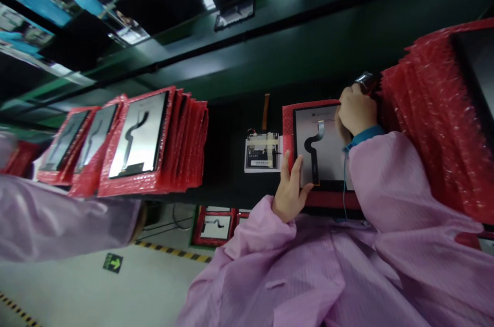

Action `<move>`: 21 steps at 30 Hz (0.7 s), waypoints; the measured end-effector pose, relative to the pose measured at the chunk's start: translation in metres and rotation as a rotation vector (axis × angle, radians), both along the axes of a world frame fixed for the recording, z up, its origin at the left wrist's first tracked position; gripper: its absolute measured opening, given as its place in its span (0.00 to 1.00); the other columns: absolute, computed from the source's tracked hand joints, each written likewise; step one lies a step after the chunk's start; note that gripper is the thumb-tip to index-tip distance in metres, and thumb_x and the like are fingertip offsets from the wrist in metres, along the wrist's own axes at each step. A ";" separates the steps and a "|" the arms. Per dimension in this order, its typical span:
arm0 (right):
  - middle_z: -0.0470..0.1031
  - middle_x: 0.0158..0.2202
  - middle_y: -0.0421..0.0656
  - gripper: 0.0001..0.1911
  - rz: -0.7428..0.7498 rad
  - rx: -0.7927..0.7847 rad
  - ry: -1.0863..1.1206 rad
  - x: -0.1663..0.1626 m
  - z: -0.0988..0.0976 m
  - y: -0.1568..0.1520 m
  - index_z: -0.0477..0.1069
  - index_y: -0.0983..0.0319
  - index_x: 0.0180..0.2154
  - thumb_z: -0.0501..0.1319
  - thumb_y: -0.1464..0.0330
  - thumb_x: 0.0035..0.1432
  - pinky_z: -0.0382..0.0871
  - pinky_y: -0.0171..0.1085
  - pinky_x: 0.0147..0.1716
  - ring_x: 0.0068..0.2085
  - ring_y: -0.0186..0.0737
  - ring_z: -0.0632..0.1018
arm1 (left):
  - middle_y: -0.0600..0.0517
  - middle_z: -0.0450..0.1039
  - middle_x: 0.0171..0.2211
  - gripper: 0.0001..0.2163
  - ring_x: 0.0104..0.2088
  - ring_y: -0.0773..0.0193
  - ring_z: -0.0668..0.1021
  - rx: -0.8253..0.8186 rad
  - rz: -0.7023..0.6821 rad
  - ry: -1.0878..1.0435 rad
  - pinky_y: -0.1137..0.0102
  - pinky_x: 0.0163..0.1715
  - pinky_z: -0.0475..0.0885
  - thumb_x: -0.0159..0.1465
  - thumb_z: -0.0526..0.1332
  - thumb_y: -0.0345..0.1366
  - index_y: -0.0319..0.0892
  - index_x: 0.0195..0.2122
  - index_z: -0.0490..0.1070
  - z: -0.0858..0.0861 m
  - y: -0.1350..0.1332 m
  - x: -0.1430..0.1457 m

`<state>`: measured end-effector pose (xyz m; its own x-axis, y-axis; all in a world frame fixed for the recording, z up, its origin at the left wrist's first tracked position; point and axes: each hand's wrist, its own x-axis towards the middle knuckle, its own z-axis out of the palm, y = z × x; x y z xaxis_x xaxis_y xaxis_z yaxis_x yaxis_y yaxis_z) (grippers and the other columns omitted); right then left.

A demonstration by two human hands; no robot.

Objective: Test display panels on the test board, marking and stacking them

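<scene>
A display panel (332, 147) with a curved black ribbon cable (311, 144) lies silvery back up on a red bubble-wrap bag (287, 126) in front of me. My left hand (290, 192) rests at the panel's left edge, fingers spread and holding nothing. My right hand (357, 108) is closed above its upper right corner, around a dark, glossy object (365, 80) whose kind I cannot make out. A blue band circles that wrist. Left of the panel sits a small circuit board assembly (263, 151) with tape strips and an upright orange flex cable (265, 111).
Stacks of panels in red bubble bags (185, 147) stand to the left, and a tall red stack (436, 121) rises at the right. Another person's sleeve (69, 219) reaches in from the left. A tray with panels (214, 226) sits below the bench.
</scene>
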<state>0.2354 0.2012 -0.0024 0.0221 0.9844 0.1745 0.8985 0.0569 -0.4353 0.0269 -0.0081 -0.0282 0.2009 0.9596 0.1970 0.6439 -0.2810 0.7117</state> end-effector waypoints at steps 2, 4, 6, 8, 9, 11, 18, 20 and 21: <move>0.69 0.51 0.60 0.10 0.004 0.006 0.013 0.000 -0.002 0.001 0.71 0.69 0.42 0.53 0.72 0.64 0.69 0.47 0.42 0.42 0.46 0.77 | 0.42 0.32 0.76 0.40 0.76 0.42 0.45 -0.008 0.004 -0.012 0.42 0.71 0.55 0.68 0.61 0.30 0.58 0.74 0.38 -0.001 0.000 0.000; 0.68 0.52 0.60 0.10 -0.021 -0.016 0.015 -0.001 0.002 -0.002 0.70 0.69 0.44 0.53 0.73 0.64 0.68 0.46 0.41 0.42 0.46 0.76 | 0.41 0.32 0.76 0.39 0.76 0.42 0.45 -0.013 0.004 -0.023 0.42 0.72 0.53 0.68 0.61 0.31 0.57 0.74 0.39 -0.002 0.000 0.000; 0.68 0.52 0.60 0.10 -0.054 -0.062 0.010 -0.003 0.009 -0.005 0.70 0.69 0.44 0.53 0.75 0.64 0.67 0.45 0.41 0.40 0.44 0.76 | 0.40 0.32 0.76 0.39 0.76 0.41 0.45 -0.017 -0.001 -0.027 0.42 0.72 0.52 0.68 0.61 0.31 0.55 0.74 0.40 -0.002 0.001 -0.001; 0.69 0.53 0.59 0.09 -0.080 -0.110 0.003 -0.004 0.016 -0.007 0.70 0.68 0.43 0.52 0.76 0.64 0.65 0.43 0.40 0.37 0.40 0.74 | 0.40 0.31 0.76 0.39 0.76 0.41 0.45 -0.019 -0.011 -0.028 0.42 0.72 0.52 0.68 0.62 0.31 0.55 0.74 0.40 -0.002 0.002 -0.001; 0.69 0.53 0.59 0.09 -0.087 -0.127 0.001 -0.005 0.019 -0.007 0.70 0.68 0.41 0.53 0.77 0.63 0.64 0.43 0.39 0.35 0.37 0.73 | 0.40 0.31 0.76 0.39 0.76 0.41 0.46 -0.018 -0.017 -0.030 0.42 0.72 0.51 0.68 0.62 0.31 0.55 0.74 0.40 -0.002 0.002 -0.001; 0.68 0.55 0.60 0.08 -0.100 -0.135 -0.002 -0.006 0.023 -0.007 0.69 0.68 0.40 0.54 0.79 0.60 0.60 0.42 0.37 0.32 0.32 0.69 | 0.40 0.31 0.76 0.40 0.76 0.41 0.46 -0.008 -0.032 -0.037 0.42 0.72 0.51 0.68 0.62 0.31 0.55 0.74 0.39 -0.002 0.003 -0.002; 0.70 0.51 0.65 0.11 -0.147 -0.074 0.021 -0.007 0.034 -0.014 0.67 0.67 0.40 0.54 0.82 0.56 0.54 0.45 0.37 0.31 0.33 0.63 | 0.41 0.33 0.76 0.43 0.76 0.39 0.46 -0.031 -0.032 -0.061 0.40 0.72 0.52 0.66 0.65 0.32 0.57 0.74 0.39 -0.003 0.006 -0.004; 0.72 0.43 0.59 0.10 -0.160 -0.063 0.066 -0.003 0.040 -0.017 0.65 0.65 0.38 0.55 0.82 0.56 0.54 0.45 0.37 0.32 0.35 0.64 | 0.41 0.33 0.76 0.43 0.76 0.39 0.46 -0.032 -0.033 -0.077 0.40 0.72 0.52 0.65 0.66 0.33 0.57 0.74 0.40 -0.003 0.007 -0.004; 0.71 0.39 0.55 0.09 -0.166 -0.058 0.098 -0.001 0.044 -0.018 0.63 0.63 0.37 0.55 0.81 0.57 0.55 0.45 0.37 0.32 0.36 0.64 | 0.41 0.33 0.76 0.44 0.76 0.38 0.46 -0.035 -0.029 -0.084 0.39 0.72 0.51 0.65 0.67 0.33 0.58 0.74 0.40 -0.004 0.007 -0.005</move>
